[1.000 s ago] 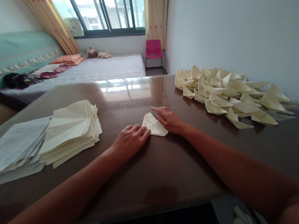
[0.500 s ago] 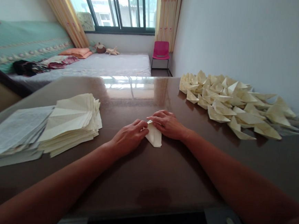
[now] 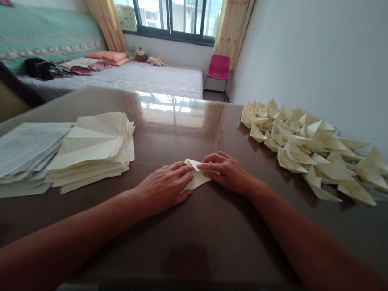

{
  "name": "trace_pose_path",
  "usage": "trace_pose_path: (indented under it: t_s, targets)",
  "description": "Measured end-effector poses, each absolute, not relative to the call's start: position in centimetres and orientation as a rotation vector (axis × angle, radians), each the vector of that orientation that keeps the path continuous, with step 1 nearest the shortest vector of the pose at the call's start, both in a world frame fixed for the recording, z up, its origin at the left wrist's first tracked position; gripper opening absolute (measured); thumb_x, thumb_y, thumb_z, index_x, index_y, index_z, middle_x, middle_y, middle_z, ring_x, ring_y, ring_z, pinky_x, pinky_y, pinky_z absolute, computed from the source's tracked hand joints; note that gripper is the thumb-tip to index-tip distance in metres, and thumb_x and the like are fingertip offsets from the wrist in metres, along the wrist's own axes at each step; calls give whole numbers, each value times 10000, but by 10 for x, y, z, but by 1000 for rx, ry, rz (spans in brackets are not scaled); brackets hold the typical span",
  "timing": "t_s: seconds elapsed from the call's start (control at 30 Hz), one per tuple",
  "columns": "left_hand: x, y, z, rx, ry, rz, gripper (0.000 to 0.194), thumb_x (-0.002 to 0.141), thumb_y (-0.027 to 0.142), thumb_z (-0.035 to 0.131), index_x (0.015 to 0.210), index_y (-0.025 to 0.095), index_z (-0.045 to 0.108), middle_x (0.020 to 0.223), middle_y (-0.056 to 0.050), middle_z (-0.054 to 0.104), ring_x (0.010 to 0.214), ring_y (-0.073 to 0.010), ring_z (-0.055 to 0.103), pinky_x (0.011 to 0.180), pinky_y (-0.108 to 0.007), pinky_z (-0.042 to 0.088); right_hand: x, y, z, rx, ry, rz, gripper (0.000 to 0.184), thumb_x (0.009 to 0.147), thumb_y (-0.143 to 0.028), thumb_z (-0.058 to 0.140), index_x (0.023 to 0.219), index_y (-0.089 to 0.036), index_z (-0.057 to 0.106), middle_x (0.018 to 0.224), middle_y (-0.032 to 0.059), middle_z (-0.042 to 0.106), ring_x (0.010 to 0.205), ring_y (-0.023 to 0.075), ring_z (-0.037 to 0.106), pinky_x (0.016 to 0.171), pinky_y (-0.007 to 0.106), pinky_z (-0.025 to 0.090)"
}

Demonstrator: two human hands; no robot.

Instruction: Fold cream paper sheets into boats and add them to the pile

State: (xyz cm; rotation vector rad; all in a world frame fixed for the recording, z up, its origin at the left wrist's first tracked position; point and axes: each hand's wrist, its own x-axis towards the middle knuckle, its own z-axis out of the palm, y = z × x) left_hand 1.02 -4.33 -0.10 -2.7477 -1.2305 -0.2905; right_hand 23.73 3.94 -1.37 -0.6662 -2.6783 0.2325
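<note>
Left hand [image 3: 167, 184] lies low, palm down, with its fingers on the left part of the paper [image 3: 198, 180]. It is open, not closed up in a fist. Right hand [image 3: 229, 171] has its fingers on the right part of the paper, near the top fold. I cannot tell if it pinches the paper or just presses on it. The paper is small, cream and folded, and it sits on the shiny brown table [image 3: 176, 238], between the two hands. Well to the left are a pile of cream sheets [image 3: 91, 142] and some gray sheets [image 3: 22, 150], side by side. To the right, lots of pointy folded papers [image 3: 298, 142] sit in a big bunch near the wall [image 3: 316, 47].
</note>
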Motion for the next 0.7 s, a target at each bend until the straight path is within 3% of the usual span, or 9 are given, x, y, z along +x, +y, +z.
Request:
trace_pose_path:
  t_s: [0.1,0.2,0.27,0.57,0.7]
  targets:
    - [6,-42,0,-2723,-1199,-238,230,916,277,499,1055,151,633,1131,-96,635,1099,-220,548,957,-351,474,236,34,-11,-602,-2720,252,341,907,-397,543,1197,-248,642,1122,71,644,1023,209,528,938,382,426]
    - [7,-45,-1,-2684,-1193,-154,280,919,348,509,1060,137,628,1062,-104,656,1043,-223,573,910,-336,487,234,31,-10,-574,-2754,249,435,872,-481,570,1223,-230,622,1157,81,637,1046,228,520,944,407,428]
    - [8,-46,-4,-2639,-1190,-130,307,920,369,510,1080,130,619,1072,-113,657,1029,-225,584,894,-329,485,233,29,-9,-570,-2752,240,463,877,-485,559,1253,-219,597,1182,91,628,1055,232,516,948,417,428]
    - [9,-40,2,-2592,-1247,88,227,897,104,496,1077,107,633,1048,-116,671,1017,-222,598,814,-300,507,228,23,-7,-618,-2776,141,468,909,-502,492,1254,-201,588,1223,85,626,1046,238,524,932,406,430]
    - [6,-37,1,-2588,-1270,-8,235,940,203,459,1085,136,631,1028,-101,678,988,-216,607,804,-308,509,220,18,-6,-700,-2802,-56,421,944,-466,443,1213,-191,616,1185,89,655,1024,240,532,894,399,409]
